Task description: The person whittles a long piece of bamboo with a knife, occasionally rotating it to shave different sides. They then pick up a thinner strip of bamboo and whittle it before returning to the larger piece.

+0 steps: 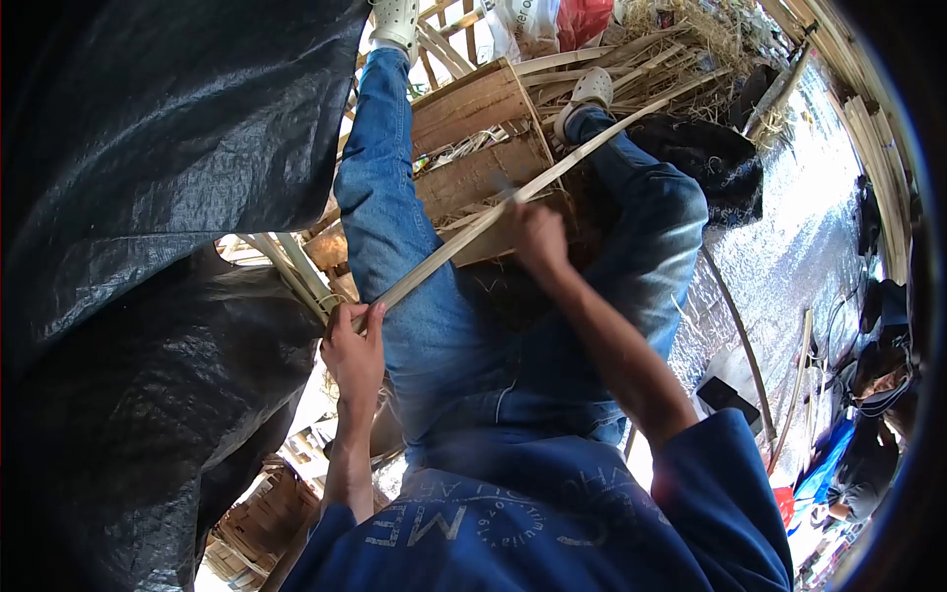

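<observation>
A long, pale bamboo strip (431,262) runs slantwise across my lap, from low on the left up past my right foot. My left hand (353,347) is closed around its lower end, thumb and fingers pinching it above my left thigh. Over the middle of the strip, my right hand (539,237) is curled into a fist and smeared by motion. A blurred grey blade, seemingly a knife (504,185), juts from that fist against the strip; its handle is hidden in the fingers.
Between my legs stands a wooden box (472,102) with small scraps inside. Beyond it lie loose bamboo strips (641,64) and shavings. Black plastic sheeting (197,168) hangs on the left. A woven basket (261,523) is at lower left. Shiny foil sheeting (779,247) covers ground on the right.
</observation>
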Action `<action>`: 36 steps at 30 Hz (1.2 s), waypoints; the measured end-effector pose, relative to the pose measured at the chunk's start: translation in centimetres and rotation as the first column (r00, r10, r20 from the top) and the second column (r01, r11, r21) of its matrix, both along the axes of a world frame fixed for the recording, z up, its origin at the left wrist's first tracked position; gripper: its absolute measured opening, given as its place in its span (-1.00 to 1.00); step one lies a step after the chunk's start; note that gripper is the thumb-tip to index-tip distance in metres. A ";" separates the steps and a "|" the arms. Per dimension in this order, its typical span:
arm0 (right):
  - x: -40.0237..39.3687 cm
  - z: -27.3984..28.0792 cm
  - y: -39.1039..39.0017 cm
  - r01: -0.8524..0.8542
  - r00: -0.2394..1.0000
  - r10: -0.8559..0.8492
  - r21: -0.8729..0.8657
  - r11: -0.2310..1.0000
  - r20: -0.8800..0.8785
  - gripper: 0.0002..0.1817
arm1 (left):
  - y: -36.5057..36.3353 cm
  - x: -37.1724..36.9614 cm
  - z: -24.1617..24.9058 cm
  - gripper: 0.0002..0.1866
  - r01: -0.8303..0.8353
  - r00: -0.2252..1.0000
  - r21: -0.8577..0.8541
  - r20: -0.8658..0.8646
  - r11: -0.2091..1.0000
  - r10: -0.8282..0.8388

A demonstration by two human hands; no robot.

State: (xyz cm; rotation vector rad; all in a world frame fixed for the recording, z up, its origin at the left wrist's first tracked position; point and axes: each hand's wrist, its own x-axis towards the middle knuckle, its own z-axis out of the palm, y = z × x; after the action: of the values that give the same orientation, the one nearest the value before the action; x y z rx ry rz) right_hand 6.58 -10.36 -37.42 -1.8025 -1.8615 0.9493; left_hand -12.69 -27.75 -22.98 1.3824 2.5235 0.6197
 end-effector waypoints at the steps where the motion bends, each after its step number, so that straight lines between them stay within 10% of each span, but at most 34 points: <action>1: -1.4 1.5 -2.4 -0.103 0.994 0.103 0.020 0.994 -0.022 -0.57 | 0.0 0.1 0.1 -0.71 -0.023 1.000 -0.022 0.004 0.999 0.023; 5: -0.8 0.1 -1.5 -0.345 0.933 0.343 -0.004 0.939 0.109 -0.62 | 0.1 0.0 0.3 -0.71 -0.013 1.000 -0.041 0.027 0.999 0.015; 6: 0.9 -3.2 0.0 -0.290 0.934 0.219 0.239 0.927 0.281 -0.59 | -0.1 -0.1 0.4 -0.71 0.005 0.998 -0.017 0.058 1.000 -0.004; 7: 1.4 -1.7 3.0 0.150 0.988 -0.147 -0.098 0.984 0.038 -0.56 | -0.3 -0.1 0.4 -0.71 0.005 0.999 -0.018 0.054 1.000 -0.004; 11: 1.0 -1.4 2.1 0.285 0.958 -0.285 -0.018 0.958 -0.040 -0.48 | -0.1 -0.2 0.4 -0.71 -0.011 1.000 -0.053 0.012 0.999 0.012; 14: -2.2 -0.1 -4.8 -0.388 0.922 0.383 0.143 0.910 0.064 -0.73 | 0.2 0.1 0.3 -0.71 -0.055 0.998 -0.075 0.039 0.996 0.058; 18: 1.4 -3.3 0.9 -0.441 0.778 0.182 0.315 0.841 0.602 -0.69 | 0.0 -0.1 0.4 -0.71 -0.018 0.996 -0.061 0.086 0.998 0.023; 19: 2.0 0.0 3.5 0.125 0.990 -0.130 -0.108 0.986 -0.046 -0.73 | 0.0 0.0 0.5 -0.71 -0.012 0.996 -0.062 0.083 0.998 0.017; 22: 1.7 -4.1 2.7 0.184 0.983 -0.185 -0.053 0.982 -0.016 -0.54 | 0.1 0.1 0.1 -0.71 -0.023 1.000 -0.077 0.010 0.997 0.024; 23: 0.6 -1.9 -1.0 -0.461 0.838 0.239 0.401 0.792 0.491 -0.52 | 0.5 0.1 0.0 -0.71 -0.025 1.000 -0.068 0.017 0.997 0.026; 25: -3.3 4.4 -5.1 -0.318 0.948 0.313 -0.141 0.937 -0.059 -0.67 | 0.3 0.4 -0.1 -0.71 -0.045 0.999 -0.080 0.017 0.996 0.047; 26: -3.4 3.8 -6.0 -0.276 0.957 0.269 -0.060 0.959 -0.106 -0.70 | 0.2 0.4 -0.2 -0.71 -0.049 0.999 -0.086 0.017 0.995 0.051; 29: 0.6 -2.8 -0.2 -0.414 0.838 0.293 0.189 0.890 0.460 -0.59 | 0.0 0.1 0.3 -0.71 -0.014 0.997 -0.071 0.081 0.997 0.020; 30: 1.6 -1.8 3.2 0.098 0.992 -0.118 -0.291 0.952 -0.054 -0.69 | 0.0 0.1 0.3 -0.71 -0.013 0.997 -0.069 0.074 0.998 0.018; 34: -0.6 1.4 -2.2 -0.289 0.923 0.276 0.008 0.957 0.267 -0.61 | 0.2 0.0 -0.3 -0.72 -0.005 1.000 -0.068 -0.002 0.998 0.005; 36: -3.3 3.7 -6.7 -0.239 0.966 0.240 0.030 0.971 -0.096 -0.61 | 0.2 0.3 -0.2 -0.72 -0.045 0.998 -0.090 0.034 0.995 0.048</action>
State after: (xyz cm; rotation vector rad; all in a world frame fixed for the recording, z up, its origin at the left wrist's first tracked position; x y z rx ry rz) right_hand 3.32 -17.05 -33.72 -1.5140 -2.0499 1.0801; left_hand -12.44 -27.59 -23.22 1.2742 2.5289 0.5284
